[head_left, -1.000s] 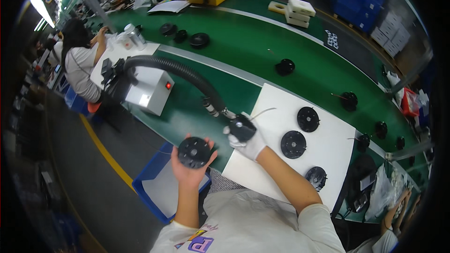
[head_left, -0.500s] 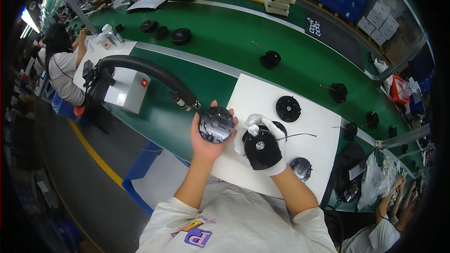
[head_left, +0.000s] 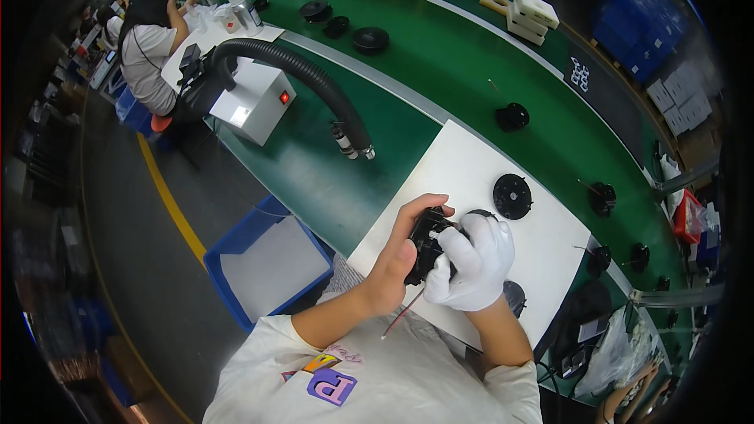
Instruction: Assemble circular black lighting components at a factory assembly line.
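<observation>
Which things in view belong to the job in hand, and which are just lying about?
Likely in the job:
- black part between the bare left hand and gloved right hand; one piece or two, can't tell
- thin wire hanging below it
- black discs on the white board

Probably just about:
- blue bin
- stacked cream blocks
- bottle

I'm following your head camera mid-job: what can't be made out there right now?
Head view:
Held black part: right side covered by the gloved right hand; one piece or two, unclear.
Disc just beyond the glove: mostly hidden by it.
Lower disc: partly hidden by the right wrist.
Clear plastic bag: contents too blurred.
Co-worker, lower right: cut off by the dark rim.
</observation>
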Motion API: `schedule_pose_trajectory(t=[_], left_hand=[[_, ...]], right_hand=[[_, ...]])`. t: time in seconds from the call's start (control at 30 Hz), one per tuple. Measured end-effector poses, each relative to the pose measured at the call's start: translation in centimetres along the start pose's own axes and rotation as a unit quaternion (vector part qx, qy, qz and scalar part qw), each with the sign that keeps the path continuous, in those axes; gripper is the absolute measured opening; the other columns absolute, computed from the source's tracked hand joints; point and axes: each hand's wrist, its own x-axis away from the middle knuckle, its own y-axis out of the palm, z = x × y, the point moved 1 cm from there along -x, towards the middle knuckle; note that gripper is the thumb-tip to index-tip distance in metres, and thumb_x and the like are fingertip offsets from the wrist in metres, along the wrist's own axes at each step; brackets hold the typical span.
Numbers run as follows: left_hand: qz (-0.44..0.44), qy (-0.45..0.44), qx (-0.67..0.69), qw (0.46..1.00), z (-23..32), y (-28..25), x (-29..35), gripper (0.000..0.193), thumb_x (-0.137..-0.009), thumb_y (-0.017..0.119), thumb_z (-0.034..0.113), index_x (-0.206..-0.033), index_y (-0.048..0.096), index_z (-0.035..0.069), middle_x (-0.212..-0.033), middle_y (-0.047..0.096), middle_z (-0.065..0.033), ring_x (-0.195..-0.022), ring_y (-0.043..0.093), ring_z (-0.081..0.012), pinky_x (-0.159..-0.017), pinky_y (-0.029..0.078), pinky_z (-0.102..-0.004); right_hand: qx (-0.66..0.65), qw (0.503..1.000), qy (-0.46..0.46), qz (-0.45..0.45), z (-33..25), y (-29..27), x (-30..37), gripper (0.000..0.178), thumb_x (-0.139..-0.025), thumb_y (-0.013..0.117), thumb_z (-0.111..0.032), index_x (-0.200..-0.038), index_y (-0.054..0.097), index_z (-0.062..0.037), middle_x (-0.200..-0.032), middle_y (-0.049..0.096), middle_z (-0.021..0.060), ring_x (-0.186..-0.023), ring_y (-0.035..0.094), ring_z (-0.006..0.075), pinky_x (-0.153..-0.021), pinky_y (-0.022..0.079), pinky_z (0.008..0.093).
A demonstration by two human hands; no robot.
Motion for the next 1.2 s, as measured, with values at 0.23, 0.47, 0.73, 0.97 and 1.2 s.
schedule_pose_trajectory(t=[0.23, 0.47, 0.73, 0.97, 1.2], left_hand=[[-0.035, -0.027, 0.016, 0.999, 0.6, 0.4, -0.3, 0.083, -0.099, 0.032, 0.067, -0.151, 0.027, 0.003, -0.139, 0.044, -0.017, -0.127, 0.045, -0.0222, -0.111, 0.031, -0.0361], [-0.056, -0.043, 0.015, 0.997, 0.4, -0.1, -0.4, 0.072, -0.104, 0.027, 0.06, -0.148, 0.031, 0.003, -0.134, 0.047, -0.0142, -0.125, 0.046, -0.0201, -0.11, 0.032, -0.0334], [-0.047, -0.072, -0.004, 0.996, 0.9, 0.3, -0.9, 0.084, -0.099, 0.027, 0.069, -0.146, 0.033, 0.0, -0.132, 0.049, -0.0151, -0.122, 0.049, -0.0206, -0.108, 0.036, -0.0355], [-0.067, -0.073, -0.033, 0.994, 1.4, 0.5, -1.0, 0.087, -0.099, 0.027, 0.069, -0.15, 0.029, -0.001, -0.131, 0.047, -0.0139, -0.123, 0.046, -0.0194, -0.109, 0.033, -0.0342], [-0.077, -0.074, -0.066, 0.992, 1.8, 0.7, -1.0, 0.087, -0.098, 0.025, 0.07, -0.149, 0.029, -0.001, -0.131, 0.046, -0.014, -0.123, 0.045, -0.0199, -0.109, 0.032, -0.0337]], right_hand=[[-0.029, 0.999, 0.025, 0.003, 0.3, -0.4, 0.5, 0.026, -0.063, 0.06, -0.028, -0.082, 0.066, -0.0102, -0.079, 0.052, 0.0107, -0.063, 0.051, 0.0265, -0.06, 0.039, 0.0393], [-0.011, 0.999, 0.025, -0.019, 0.1, -0.6, 0.3, 0.028, -0.064, 0.06, -0.029, -0.082, 0.066, -0.0093, -0.079, 0.053, 0.0115, -0.063, 0.051, 0.0269, -0.06, 0.039, 0.04], [0.018, 0.999, 0.0, -0.038, 0.2, -1.1, 0.3, 0.03, -0.063, 0.059, -0.035, -0.08, 0.066, -0.011, -0.08, 0.054, 0.0123, -0.062, 0.049, 0.0259, -0.059, 0.036, 0.0387], [0.017, 0.999, -0.001, -0.049, 0.0, -1.6, 0.5, 0.029, -0.067, 0.058, -0.025, -0.091, 0.058, -0.0077, -0.086, 0.057, 0.0152, -0.064, 0.051, 0.0286, -0.062, 0.035, 0.0402], [0.026, 0.999, 0.01, -0.044, 0.3, -1.3, 0.8, 0.032, -0.063, 0.057, -0.033, -0.084, 0.066, -0.0113, -0.081, 0.053, 0.0123, -0.06, 0.045, 0.0254, -0.057, 0.033, 0.0383]])
